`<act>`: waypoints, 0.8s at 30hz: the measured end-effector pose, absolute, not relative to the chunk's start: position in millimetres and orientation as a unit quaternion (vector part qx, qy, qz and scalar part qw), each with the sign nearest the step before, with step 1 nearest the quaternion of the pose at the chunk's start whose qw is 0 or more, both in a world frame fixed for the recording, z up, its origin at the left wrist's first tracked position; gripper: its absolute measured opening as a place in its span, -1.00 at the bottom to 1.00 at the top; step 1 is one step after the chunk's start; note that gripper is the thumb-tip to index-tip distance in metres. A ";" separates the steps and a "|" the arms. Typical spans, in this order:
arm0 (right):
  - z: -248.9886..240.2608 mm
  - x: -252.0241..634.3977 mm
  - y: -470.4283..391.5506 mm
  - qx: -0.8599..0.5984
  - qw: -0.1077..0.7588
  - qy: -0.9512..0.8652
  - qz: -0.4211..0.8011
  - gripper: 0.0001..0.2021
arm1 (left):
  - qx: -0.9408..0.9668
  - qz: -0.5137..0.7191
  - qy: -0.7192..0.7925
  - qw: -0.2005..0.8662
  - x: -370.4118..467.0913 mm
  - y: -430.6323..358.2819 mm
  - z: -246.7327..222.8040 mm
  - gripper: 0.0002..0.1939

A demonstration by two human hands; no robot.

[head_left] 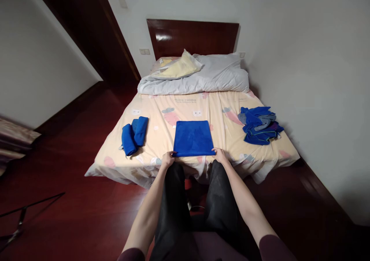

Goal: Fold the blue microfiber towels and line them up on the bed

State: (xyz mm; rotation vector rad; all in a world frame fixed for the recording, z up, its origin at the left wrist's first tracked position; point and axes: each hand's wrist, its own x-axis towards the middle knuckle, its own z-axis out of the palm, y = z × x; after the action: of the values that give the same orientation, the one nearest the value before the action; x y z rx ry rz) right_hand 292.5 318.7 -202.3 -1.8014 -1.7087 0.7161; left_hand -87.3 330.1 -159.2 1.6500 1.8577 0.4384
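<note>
Your left hand (pixel 167 159) and right hand (pixel 220 154) pinched the two near corners of the blue towel (pixel 193 138), which lay flat at the center of the frame on the bed (pixel 202 164). It looked soft, light and limp, so corners seemed the best hold. Beyond, rolled towels (pixel 133 134) sat center-left, a loose towel pile (pixel 260 124) center-right, and the duvet (pixel 202 78) lay farthest.

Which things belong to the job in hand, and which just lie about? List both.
In hand: flat blue cloth, left hand, right hand, rolled blue cloths, heap of blue cloths.
Lying about: duvet, pillow, headboard.
</note>
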 end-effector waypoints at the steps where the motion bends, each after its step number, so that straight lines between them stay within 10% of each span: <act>1: -202.7 292.2 318.3 -0.674 0.270 -0.636 0.261 -0.59 | 0.622 0.169 0.703 0.299 -86.6 329.2 -160.2 -0.48; 11: -199.1 287.4 320.3 -0.676 0.244 -0.671 0.182 -0.87 | 0.629 0.216 0.703 0.252 -85.3 331.0 -168.5 -0.70; 24: -189.3 284.0 322.6 -0.637 0.307 -0.665 0.239 -0.69 | 0.605 0.288 0.682 0.291 -80.1 335.7 -169.9 -0.81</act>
State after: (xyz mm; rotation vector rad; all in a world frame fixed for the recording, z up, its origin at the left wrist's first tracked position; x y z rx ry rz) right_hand 284.0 322.6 -189.3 -1.6857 -1.7593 0.6330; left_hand -80.1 335.7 -169.9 1.6142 1.8197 0.7678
